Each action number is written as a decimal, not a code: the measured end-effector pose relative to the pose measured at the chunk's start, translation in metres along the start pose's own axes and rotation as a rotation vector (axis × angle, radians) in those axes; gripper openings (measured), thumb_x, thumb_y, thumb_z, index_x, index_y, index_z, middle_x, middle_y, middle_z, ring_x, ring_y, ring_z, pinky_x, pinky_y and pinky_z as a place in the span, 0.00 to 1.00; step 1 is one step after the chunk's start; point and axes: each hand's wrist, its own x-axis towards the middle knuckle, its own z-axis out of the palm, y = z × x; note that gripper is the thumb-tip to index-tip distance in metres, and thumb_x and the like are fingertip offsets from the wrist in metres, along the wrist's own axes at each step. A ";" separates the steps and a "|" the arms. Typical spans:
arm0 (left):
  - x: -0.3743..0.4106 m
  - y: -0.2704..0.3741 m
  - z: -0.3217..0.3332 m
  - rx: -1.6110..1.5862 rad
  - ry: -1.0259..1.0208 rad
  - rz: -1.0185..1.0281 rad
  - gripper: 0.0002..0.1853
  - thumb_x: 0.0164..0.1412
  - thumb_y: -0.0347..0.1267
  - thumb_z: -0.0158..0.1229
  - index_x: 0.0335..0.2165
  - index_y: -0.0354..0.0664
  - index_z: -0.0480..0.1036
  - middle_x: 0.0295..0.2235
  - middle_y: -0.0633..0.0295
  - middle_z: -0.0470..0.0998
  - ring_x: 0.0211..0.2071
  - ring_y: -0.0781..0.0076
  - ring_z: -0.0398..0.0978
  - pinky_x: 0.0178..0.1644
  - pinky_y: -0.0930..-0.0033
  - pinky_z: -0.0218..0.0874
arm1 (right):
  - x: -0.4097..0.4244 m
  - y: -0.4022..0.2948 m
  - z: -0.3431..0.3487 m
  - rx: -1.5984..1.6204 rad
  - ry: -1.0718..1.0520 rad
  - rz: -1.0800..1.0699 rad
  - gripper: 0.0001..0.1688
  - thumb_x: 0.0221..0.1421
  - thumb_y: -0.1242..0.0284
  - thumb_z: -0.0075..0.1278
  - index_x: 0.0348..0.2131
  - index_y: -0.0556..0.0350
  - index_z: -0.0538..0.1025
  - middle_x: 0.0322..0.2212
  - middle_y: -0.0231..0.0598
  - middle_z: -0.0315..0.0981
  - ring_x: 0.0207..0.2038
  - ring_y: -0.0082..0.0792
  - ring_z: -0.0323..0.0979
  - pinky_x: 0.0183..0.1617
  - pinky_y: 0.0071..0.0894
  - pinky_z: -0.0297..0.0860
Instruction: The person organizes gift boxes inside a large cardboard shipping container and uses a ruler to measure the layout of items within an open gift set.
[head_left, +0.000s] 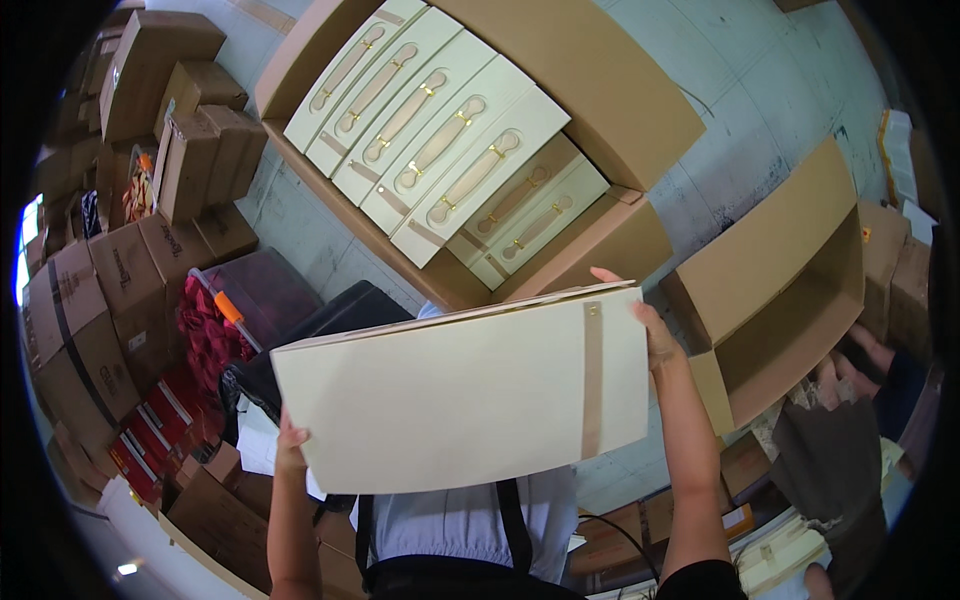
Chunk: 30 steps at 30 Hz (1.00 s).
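Observation:
A large cream box (450, 397) with a tan strap and a small gold stud spans the space in front of my body. My left hand (291, 442) grips its left end. At its right end, my right hand (651, 330) holds the upper corner, with fingers over the top edge. Beyond it stands an open cardboard carton (622, 82) holding a row of several similar cream boxes (480, 150). Their upper faces bear tan handles with gold fittings. Toward the carton's near right end, two of the boxes sit lower than the others.
An open cardboard carton (795, 300) lies to the right, near another person's arm (870, 349). Stacked cardboard boxes (120, 277) line the left side. A clear plastic bin (262, 289) with an orange latch and a black bag (337, 322) are nearer me, on the left.

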 end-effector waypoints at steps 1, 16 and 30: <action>0.012 -0.010 0.005 0.044 -0.008 0.022 0.49 0.34 0.42 0.62 0.55 0.32 0.52 0.46 0.50 0.66 0.46 0.57 0.68 0.47 0.57 0.63 | 0.005 -0.003 -0.004 -0.001 0.075 0.014 0.41 0.49 0.51 0.45 0.56 0.57 0.56 0.46 0.44 0.66 0.47 0.35 0.65 0.53 0.34 0.61; 0.216 -0.130 0.117 -0.549 -0.036 -0.413 0.32 0.57 0.47 0.47 0.52 0.32 0.60 0.47 0.46 0.69 0.46 0.54 0.69 0.50 0.61 0.60 | 0.155 -0.137 -0.029 -0.496 0.430 0.352 0.31 0.53 0.51 0.39 0.44 0.58 0.70 0.41 0.45 0.69 0.42 0.39 0.67 0.45 0.36 0.63; 0.256 -0.154 0.110 -0.785 -0.079 -0.617 0.30 0.56 0.45 0.47 0.51 0.35 0.63 0.48 0.49 0.69 0.46 0.53 0.69 0.51 0.56 0.60 | 0.222 -0.135 -0.059 -0.570 0.508 0.617 0.36 0.49 0.51 0.44 0.50 0.58 0.66 0.45 0.46 0.67 0.44 0.39 0.65 0.49 0.37 0.62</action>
